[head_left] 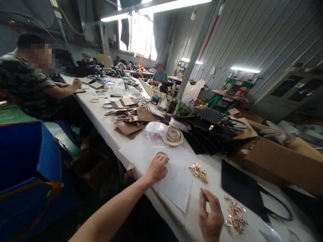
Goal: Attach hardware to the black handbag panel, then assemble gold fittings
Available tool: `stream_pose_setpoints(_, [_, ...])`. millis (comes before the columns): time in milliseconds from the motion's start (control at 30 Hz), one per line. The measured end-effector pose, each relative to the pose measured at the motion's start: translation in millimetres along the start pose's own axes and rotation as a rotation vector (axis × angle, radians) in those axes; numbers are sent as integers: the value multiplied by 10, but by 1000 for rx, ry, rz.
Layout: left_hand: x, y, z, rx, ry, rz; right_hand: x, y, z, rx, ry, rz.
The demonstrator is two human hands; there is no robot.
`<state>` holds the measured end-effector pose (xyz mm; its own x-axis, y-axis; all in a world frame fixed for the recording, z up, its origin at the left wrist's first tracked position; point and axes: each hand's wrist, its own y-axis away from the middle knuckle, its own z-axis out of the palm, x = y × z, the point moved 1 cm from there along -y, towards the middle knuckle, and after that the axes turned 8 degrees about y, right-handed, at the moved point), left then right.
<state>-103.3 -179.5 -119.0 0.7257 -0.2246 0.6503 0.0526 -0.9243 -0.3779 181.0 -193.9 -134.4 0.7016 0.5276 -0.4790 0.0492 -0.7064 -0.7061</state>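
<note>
On a white sheet, my left hand has its fingers curled against a small roll of tape, gripping its near edge. My right hand is raised over the near part of the table, thumb and forefinger tips brought together. Whatever those tips pinch, if anything, is too small to make out. Two piles of small gold-coloured metal fittings lie close by: one pile beyond my right hand, another pile to its right. A black flat panel lies beside them.
Larger tan tape rolls and crumpled clear plastic sit ahead. Brown bag pieces and black bags are stacked beyond. A cardboard box stands right, a blue bin left. One co-worker sits at the table's left.
</note>
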Motion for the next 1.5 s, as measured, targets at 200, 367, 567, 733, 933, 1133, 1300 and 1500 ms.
stream_pose_setpoints(200, [53, 19, 30, -41, -63, 23, -479, -378, 829, -305, -221, 71])
stream_pose_setpoints(367, [10, -7, 25, -27, -69, 31, -544, -534, 1174, -466, -268, 172])
stream_pose_setpoints(567, [12, -25, 23, -43, -92, 50, -539, -560, 1218, -520, -207, 193])
stream_pose_setpoints(733, [-19, -40, 34, -78, -65, 103, -594, -557, 1176, -542, -155, 182])
stream_pose_setpoints(933, [-88, -40, 114, -48, -66, 77, -676, -415, 1051, -499, -73, 170])
stream_pose_setpoints(1133, [-32, -53, 100, -99, -154, 122, -679, -381, 1006, -470, -103, 230])
stream_pose_setpoints(1300, [-69, -82, 97, -114, -88, 166, -683, -399, 1001, -452, -90, 231])
stream_pose_setpoints(1500, [-227, -176, 119, -124, 109, 195, -695, -470, 985, -448, -78, 253])
